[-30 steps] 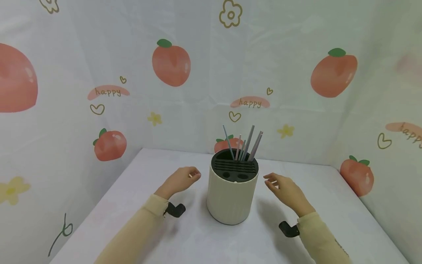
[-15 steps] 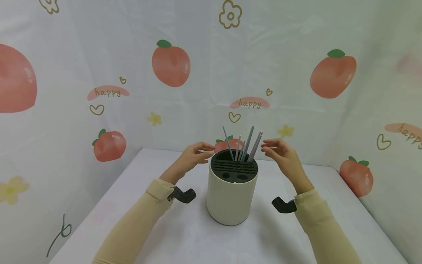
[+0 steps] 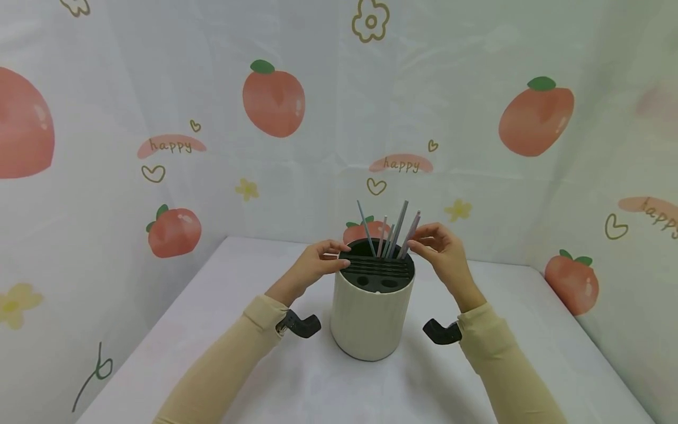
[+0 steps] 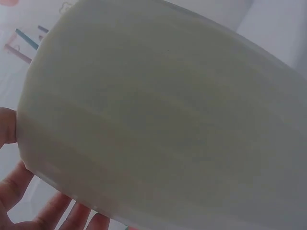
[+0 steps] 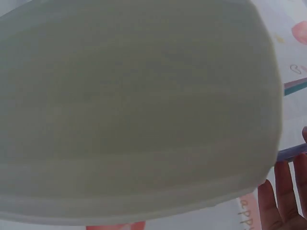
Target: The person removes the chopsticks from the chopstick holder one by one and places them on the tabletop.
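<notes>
A cream cylindrical utensil holder (image 3: 369, 324) stands upright in the middle of the table, its black top (image 3: 377, 268) cut with slots and round holes. Several thin pastel sticks lean in its rear opening, among them a tall grey one (image 3: 400, 222). My left hand (image 3: 309, 270) grips the left rim, thumb on the near side and fingers (image 4: 53, 211) around the far side. At the right rim, my right hand (image 3: 445, 259) pinches a purplish stick (image 3: 411, 230) between thumb and fingers (image 5: 285, 191). The holder's wall blocks most of both wrist views.
The white table (image 3: 185, 330) carries only this holder in view. A white cloth (image 3: 328, 88) printed with peaches, flowers and "happy" hangs behind it and along both sides. A black wrist camera (image 3: 302, 324) sits under each cuff.
Both hands have risen from beside the holder and come inward to its top. The left now touches the rim; the right has reached the rightmost sticks. The holder has stayed put.
</notes>
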The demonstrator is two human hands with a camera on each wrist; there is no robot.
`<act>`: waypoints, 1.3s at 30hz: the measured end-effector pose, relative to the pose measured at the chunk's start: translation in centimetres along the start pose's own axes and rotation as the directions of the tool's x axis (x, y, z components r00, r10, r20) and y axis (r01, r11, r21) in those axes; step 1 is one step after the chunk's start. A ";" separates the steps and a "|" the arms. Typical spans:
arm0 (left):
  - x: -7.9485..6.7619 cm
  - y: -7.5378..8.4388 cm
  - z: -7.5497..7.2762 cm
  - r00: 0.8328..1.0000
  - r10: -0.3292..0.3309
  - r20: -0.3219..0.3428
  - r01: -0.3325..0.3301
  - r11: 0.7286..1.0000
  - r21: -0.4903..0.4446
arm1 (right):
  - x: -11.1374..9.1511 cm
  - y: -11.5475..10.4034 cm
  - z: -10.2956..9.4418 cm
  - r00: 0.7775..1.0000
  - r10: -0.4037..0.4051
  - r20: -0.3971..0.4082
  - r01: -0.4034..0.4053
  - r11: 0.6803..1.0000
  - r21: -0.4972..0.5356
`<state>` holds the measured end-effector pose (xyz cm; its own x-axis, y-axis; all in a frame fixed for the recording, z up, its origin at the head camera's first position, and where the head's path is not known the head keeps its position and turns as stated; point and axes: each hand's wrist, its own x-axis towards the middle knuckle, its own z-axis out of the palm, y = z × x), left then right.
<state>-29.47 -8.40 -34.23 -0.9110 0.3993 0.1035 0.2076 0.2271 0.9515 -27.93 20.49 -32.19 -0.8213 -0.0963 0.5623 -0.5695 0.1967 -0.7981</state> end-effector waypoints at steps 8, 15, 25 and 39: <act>0.2 0.0 0.3 1.000 -0.007 -0.006 0.007 1.000 0.006 | -0.1 -0.1 0.2 0.999 0.049 -0.006 -0.050 0.996 -0.073; 0.2 0.1 0.3 1.000 -0.009 -0.008 0.010 1.000 0.013 | -0.1 -0.1 0.1 0.998 0.059 -0.007 -0.059 0.993 -0.101; 0.1 0.3 0.2 0.999 -0.030 -0.014 0.030 1.000 0.007 | 0.0 0.1 0.2 1.000 0.026 0.000 -0.026 0.996 -0.089; -0.1 -0.1 0.1 0.999 -0.041 -0.027 0.041 0.999 0.007 | 4.0 -6.8 -2.8 0.989 -0.139 -0.052 0.148 0.952 0.267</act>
<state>-29.37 -8.32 -34.36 -0.9279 0.3658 0.0720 0.1724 0.2496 0.9529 -27.23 21.45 -23.89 -0.7314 -0.0719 0.6782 -0.6727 -0.0873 -0.7347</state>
